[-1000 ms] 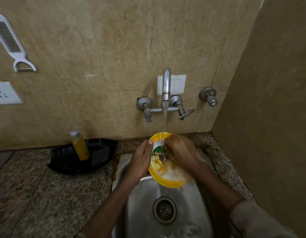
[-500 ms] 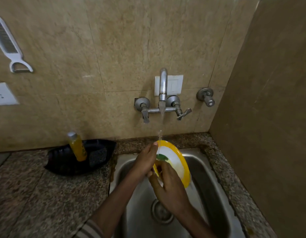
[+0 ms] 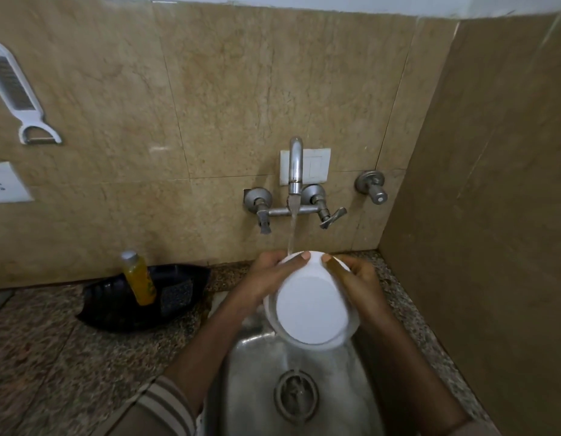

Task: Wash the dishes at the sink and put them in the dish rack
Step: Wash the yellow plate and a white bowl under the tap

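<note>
I hold a bowl (image 3: pixel 310 306) over the steel sink (image 3: pixel 257 372), its white underside turned toward me. My left hand (image 3: pixel 269 281) grips its left rim and my right hand (image 3: pixel 354 278) grips its right rim. Water runs from the wall tap (image 3: pixel 295 171) onto the bowl's far edge and pours off its lower rim toward the drain (image 3: pixel 296 394). The bowl's coloured inside faces away and is hidden. No dish rack is in view.
A black tray (image 3: pixel 115 313) on the granite counter (image 3: pixel 53 372) left of the sink holds an orange soap bottle (image 3: pixel 137 278) and a scrub pad (image 3: pixel 177 297). A white peeler (image 3: pixel 18 96) hangs on the tiled wall. A side wall (image 3: pixel 493 215) stands close on the right.
The bowl has been turned over, so its white underside faces me instead of its yellow inside. My right hand has moved from below the bowl to its right rim. Water now strikes the bowl.
</note>
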